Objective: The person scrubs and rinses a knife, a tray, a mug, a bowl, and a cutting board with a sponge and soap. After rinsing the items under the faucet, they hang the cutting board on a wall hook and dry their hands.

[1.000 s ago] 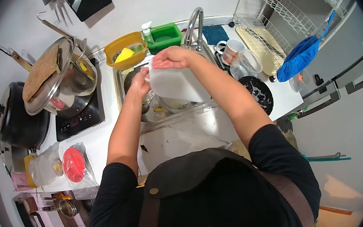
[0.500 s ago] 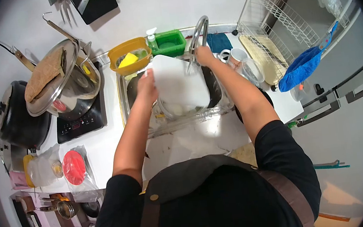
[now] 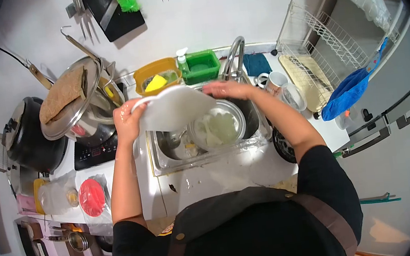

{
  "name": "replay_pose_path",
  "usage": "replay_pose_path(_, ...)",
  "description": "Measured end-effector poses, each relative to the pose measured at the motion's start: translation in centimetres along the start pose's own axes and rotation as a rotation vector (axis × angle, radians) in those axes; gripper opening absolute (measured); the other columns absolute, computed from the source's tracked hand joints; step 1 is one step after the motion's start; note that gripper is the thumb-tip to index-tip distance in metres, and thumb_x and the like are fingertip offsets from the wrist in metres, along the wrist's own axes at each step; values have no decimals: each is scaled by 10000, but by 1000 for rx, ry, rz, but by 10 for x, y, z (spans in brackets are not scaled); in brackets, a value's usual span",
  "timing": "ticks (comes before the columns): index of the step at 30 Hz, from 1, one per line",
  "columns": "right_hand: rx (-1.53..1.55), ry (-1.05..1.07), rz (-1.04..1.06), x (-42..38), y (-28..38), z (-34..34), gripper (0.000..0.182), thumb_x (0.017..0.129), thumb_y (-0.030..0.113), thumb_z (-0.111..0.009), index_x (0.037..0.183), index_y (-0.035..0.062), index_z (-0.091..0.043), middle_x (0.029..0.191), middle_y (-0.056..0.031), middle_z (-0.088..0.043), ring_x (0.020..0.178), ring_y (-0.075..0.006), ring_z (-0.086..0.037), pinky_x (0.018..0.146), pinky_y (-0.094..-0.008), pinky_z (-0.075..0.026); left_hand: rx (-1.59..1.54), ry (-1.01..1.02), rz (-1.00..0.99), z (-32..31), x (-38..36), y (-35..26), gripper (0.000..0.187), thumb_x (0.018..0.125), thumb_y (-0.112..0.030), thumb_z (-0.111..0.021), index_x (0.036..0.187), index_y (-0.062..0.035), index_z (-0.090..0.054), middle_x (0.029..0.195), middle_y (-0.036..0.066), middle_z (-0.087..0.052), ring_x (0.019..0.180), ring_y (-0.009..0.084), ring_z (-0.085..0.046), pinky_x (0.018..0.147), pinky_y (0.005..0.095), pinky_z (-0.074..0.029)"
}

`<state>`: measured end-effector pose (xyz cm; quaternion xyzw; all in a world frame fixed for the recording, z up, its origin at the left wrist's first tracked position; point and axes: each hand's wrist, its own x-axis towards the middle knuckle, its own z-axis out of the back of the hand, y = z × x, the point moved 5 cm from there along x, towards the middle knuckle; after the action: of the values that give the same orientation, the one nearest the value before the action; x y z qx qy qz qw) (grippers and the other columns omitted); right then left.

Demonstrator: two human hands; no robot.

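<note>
A white cutting board (image 3: 174, 108) is held tilted above the sink, wet and slightly blurred. My left hand (image 3: 128, 119) is closed around its handle end at the left. At the board's right edge, my right hand (image 3: 231, 90) grips the far corner with its fingers. Below and to the right, a round metal pot (image 3: 240, 130) with cloudy, greenish water sits in the steel sink (image 3: 161, 166). A ladle-like metal utensil (image 3: 173, 139) lies in the basin left of the pot. Behind my right hand rises the curved faucet (image 3: 240, 52).
Behind the sink stand a yellow basin (image 3: 138, 77) with a yellow sponge (image 3: 156, 83), and a green tub (image 3: 210, 66) beside a soap pump (image 3: 182, 61). Mugs (image 3: 276, 81) and a wire rack (image 3: 319, 57) are at right. A large steel pot (image 3: 94, 123) stands at left.
My right hand has left the faucet and come to the board's right edge. The board has lifted and tilted toward the left, uncovering the pot below. The view has shifted slightly.
</note>
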<state>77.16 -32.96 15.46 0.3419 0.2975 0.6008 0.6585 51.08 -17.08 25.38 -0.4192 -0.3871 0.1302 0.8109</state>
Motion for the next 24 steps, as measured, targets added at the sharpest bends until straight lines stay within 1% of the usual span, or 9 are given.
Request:
replay_pose_path(2, -98, -82, 205, -23, 43, -23, 485, 711, 234, -649, 1147, 73, -507, 1056, -120, -574, 993, -244, -540, 877, -318, -400, 85, 9, -48, 0, -2, 2, 126, 726, -88, -589, 762, 24, -636, 706, 74, -636, 635, 136, -580, 609, 245, -442)
replay_pose_path(5, -262, -204, 37, -40, 75, -38, 351, 681, 184, -683, 979, 29, -585, 822, -136, -618, 717, -234, -600, 659, -300, -460, 109, 51, -180, -1, -9, -8, 122, 734, -90, -591, 778, 13, -639, 733, 86, -640, 680, 163, -598, 644, 265, -451)
replay_pose_path(7, -227, -603, 216, -52, 107, -16, 233, 678, 165, -670, 812, -1, -575, 736, -164, -581, 630, -304, -574, 559, -336, -443, -150, -262, -312, 14, -11, -18, 124, 760, -112, -593, 815, -12, -643, 814, 98, -639, 757, 188, -600, 703, 293, -458)
replay_pose_path(8, -244, -613, 233, -50, 130, -3, 233, 678, 165, -670, 812, -1, -575, 736, -164, -581, 630, -304, -574, 559, -336, -443, -323, -266, -397, 21, -9, 1, 299, 796, -111, -565, 1087, -45, -542, 1090, 132, -551, 997, 232, -525, 850, 332, -404)
replay_pose_path(10, -342, -724, 286, -50, 179, 27, 205, 699, 157, -654, 780, -3, -555, 709, -163, -566, 612, -278, -565, 564, -321, -440, -466, -549, -530, 34, -7, -45, 550, 820, -110, -536, 1301, -59, -275, 1306, 141, -341, 1184, 248, -356, 963, 357, -290)
replay_pose_path(12, -326, -875, 204, -34, 190, 75, 197, 714, 160, -641, 770, 0, -541, 653, -154, -527, 604, -210, -547, 572, -306, -435, -420, -569, -357, 38, -10, -35, 712, 823, -116, -531, 1358, -99, -62, 1380, 123, -190, 1267, 241, -209, 1008, 364, -195)
replay_pose_path(14, -94, -1092, 724, -3, 190, 143, 398, 682, 119, -672, 993, 10, -448, 857, -115, -546, 689, -183, -530, 638, -295, -457, -321, -359, -229, 14, -15, 4, 720, 809, -121, -549, 1355, -73, -83, 1377, 130, -193, 1250, 258, -247, 998, 370, -226)
replay_pose_path(17, 155, -1141, 443, 24, 204, 238, 591, 690, 76, -664, 1153, 88, -296, 971, -142, -541, 760, -190, -570, 687, -318, -474, -113, 75, 187, -49, -58, 65, 733, 769, -140, -607, 1344, -62, -159, 1345, 160, -240, 1221, 263, -299, 962, 338, -292)
replay_pose_path(24, 91, -1196, 305, 79, 180, 322, 631, 707, 53, -641, 1225, 120, -288, 1005, -172, -549, 865, -210, -570, 737, -322, -464, -131, 132, 302, -93, -102, 81, 692, 732, -135, -652, 1302, -82, -262, 1246, 149, -345, 1024, 261, -486, 758, 305, -453)
